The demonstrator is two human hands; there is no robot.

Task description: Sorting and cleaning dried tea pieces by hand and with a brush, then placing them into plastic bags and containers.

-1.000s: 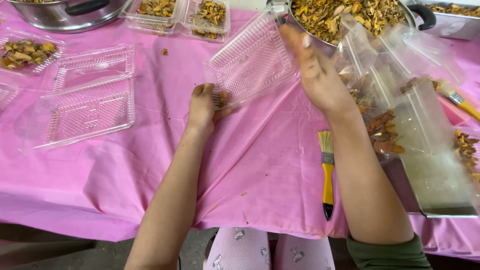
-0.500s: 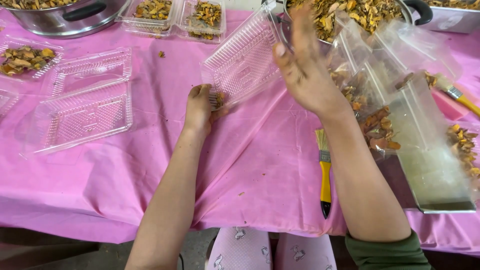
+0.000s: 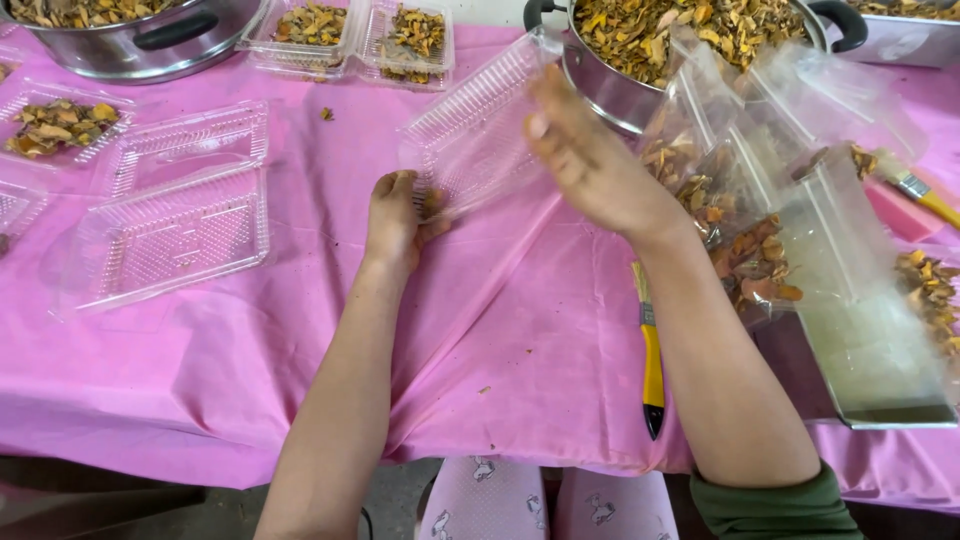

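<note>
Clear ridged plastic clamshell tray (image 3: 480,125), left hand (image 3: 398,218) pinching its corner, right hand (image 3: 590,160) open against it

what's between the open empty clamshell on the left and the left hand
Only bare pink tablecloth lies between the empty clamshell and the left hand in the head view; that hand grips a tilted clear tray.

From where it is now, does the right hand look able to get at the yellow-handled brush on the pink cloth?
Probably yes. The yellow-handled brush lies uncovered on the pink cloth beside the right forearm; the right hand is open and holds nothing.
</note>
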